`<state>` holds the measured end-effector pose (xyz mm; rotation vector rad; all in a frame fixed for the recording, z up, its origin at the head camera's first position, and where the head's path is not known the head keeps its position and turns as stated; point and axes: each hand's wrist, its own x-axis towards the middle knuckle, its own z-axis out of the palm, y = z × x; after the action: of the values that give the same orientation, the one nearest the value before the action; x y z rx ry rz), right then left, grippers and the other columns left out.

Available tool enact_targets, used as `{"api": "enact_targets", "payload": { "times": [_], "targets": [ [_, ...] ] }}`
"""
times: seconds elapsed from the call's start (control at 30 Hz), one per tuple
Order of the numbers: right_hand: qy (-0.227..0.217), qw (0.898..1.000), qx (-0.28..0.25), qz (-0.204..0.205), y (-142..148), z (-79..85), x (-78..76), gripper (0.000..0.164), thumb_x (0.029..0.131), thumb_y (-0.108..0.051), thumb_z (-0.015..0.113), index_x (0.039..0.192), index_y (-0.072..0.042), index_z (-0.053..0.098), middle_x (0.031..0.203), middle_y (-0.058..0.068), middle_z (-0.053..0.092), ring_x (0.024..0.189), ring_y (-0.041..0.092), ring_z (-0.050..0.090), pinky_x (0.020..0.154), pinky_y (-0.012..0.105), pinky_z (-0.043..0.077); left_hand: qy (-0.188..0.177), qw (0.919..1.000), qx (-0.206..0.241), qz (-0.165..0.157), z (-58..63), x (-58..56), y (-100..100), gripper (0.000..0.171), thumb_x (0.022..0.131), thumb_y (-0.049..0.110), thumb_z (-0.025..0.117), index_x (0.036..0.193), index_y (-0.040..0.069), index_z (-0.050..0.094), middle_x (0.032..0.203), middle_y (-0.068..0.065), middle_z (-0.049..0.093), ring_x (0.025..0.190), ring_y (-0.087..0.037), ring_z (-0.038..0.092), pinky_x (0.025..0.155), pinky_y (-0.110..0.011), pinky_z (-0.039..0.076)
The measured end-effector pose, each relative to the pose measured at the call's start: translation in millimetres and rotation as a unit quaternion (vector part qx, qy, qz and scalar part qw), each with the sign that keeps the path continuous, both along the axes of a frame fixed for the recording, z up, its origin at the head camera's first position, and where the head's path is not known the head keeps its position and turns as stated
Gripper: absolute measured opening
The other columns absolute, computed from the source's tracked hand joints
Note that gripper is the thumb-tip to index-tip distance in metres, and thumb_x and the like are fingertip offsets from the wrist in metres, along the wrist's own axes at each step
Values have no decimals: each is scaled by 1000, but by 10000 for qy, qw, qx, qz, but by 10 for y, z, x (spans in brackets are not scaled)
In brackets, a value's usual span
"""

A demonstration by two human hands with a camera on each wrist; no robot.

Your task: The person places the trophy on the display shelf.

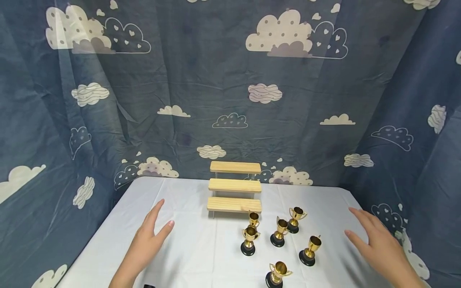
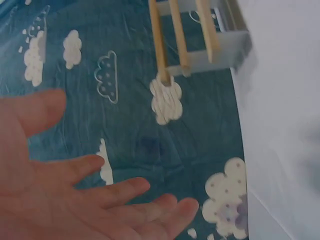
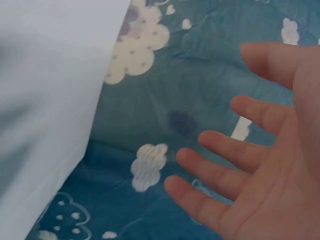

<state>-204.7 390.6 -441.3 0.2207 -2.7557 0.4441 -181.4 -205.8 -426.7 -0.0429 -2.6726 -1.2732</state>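
My left hand (image 1: 147,239) hovers above the left part of the white table, thumb and fingers spread, holding nothing. On the right side my right hand (image 1: 382,247) is held the same way, also holding nothing. Between them stand several small gold trophy cups on black bases. The nearest to my right hand is a trophy cup (image 1: 310,250); another trophy cup (image 1: 249,240) is closest to my left hand. A three-step wooden display stand (image 1: 234,205) rises behind them. In the left wrist view the stand's slats (image 2: 181,40) appear above my stretched fingers (image 2: 125,192).
A white cloth covers the table (image 1: 187,248). Dark blue curtains (image 1: 216,72) with cloud prints hang behind and on both sides. One trophy cup (image 1: 278,273) is near the front, cut by the frame's lower edge. A small black object (image 1: 149,286) shows at the bottom.
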Motion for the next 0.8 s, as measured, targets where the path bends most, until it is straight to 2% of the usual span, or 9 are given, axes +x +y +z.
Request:
{"api": "enact_targets", "payload": {
  "times": [0.13,0.3,0.53,0.7,0.8],
  "targets": [
    [111,9999,-10,55,-92,135,55,72,96,-45,68,154,-15,39,144,24,43,120,52,47,78,72,43,-247,9980,575,-52,93,-152,13,69,103,48,55,159,20,27,162,-17,28,146,-42,28,110,-65,36],
    [260,9988,-196,363,-246,321,113,65,95,-42,70,151,-21,44,144,17,47,119,46,51,74,67,49,-394,9882,1475,-77,52,-413,65,60,105,33,54,157,14,31,158,-21,35,142,-41,37,110,-62,38],
    [271,9977,-413,474,-460,432,205,58,95,-38,72,147,-24,50,139,8,53,113,32,57,78,54,58,-666,9660,2493,-123,-89,-731,257,56,104,29,55,154,10,36,151,-25,43,136,-43,44,108,-57,43],
    [173,9965,-597,553,-668,491,315,56,94,-36,73,145,-25,51,136,6,55,111,28,58,80,52,59,-1035,9452,3093,-159,-196,-932,394,57,103,30,56,152,9,39,149,-24,44,132,-43,48,107,-57,44],
    [225,9954,-635,675,-803,492,385,56,93,-33,76,143,-27,53,133,0,58,109,23,59,77,45,61,-1241,9335,3359,-170,-259,-1041,450,55,102,28,56,151,9,40,148,-23,44,130,-43,50,106,-55,45]
  ]
}}
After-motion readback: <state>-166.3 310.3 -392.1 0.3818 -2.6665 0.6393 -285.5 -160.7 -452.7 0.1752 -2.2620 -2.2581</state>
